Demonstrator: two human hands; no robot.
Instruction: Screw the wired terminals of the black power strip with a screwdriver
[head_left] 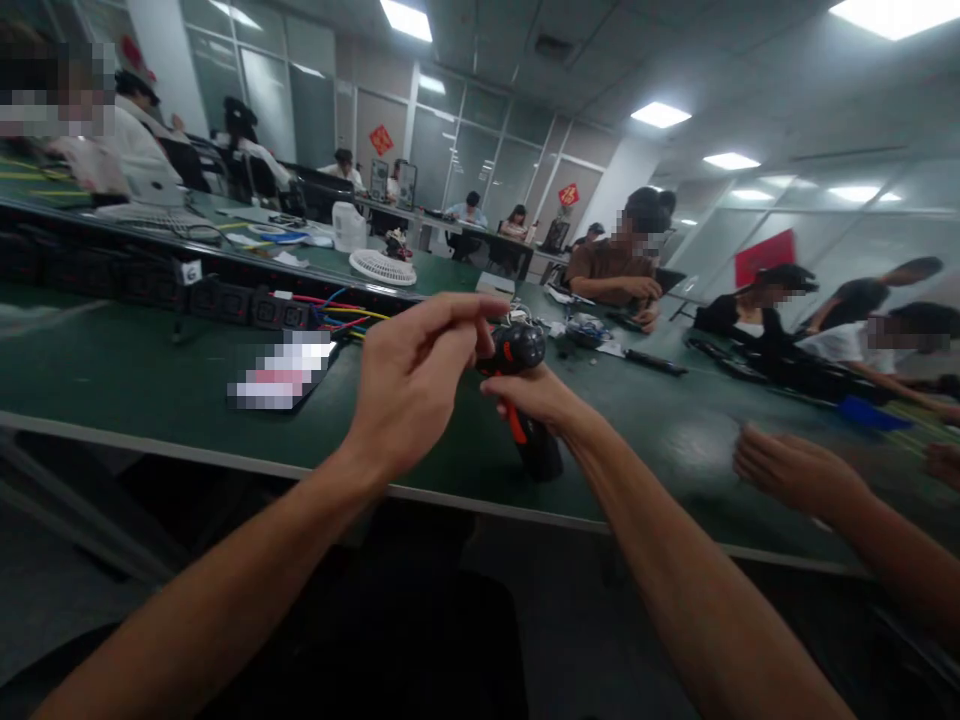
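Observation:
A black cordless drill (527, 347) with orange trim is held above the table near its front edge. My right hand (531, 392) is wrapped round the upper part of its handle, and the battery end hangs below. At the drill's front end, my left hand (420, 370) has its fingers close together and bent, with the index finger stretched over the top. The left fingertips and the drill's nose hide each other, so whatever is between those fingers cannot be seen.
A phone (285, 370) lies left on the green table (637, 440). Behind it runs a black socket strip (217, 297) with coloured wires (352, 312). Further back are a white fan grille (382, 266) and a white jug (348, 227). A co-worker's hand (795, 470) reaches in from the right.

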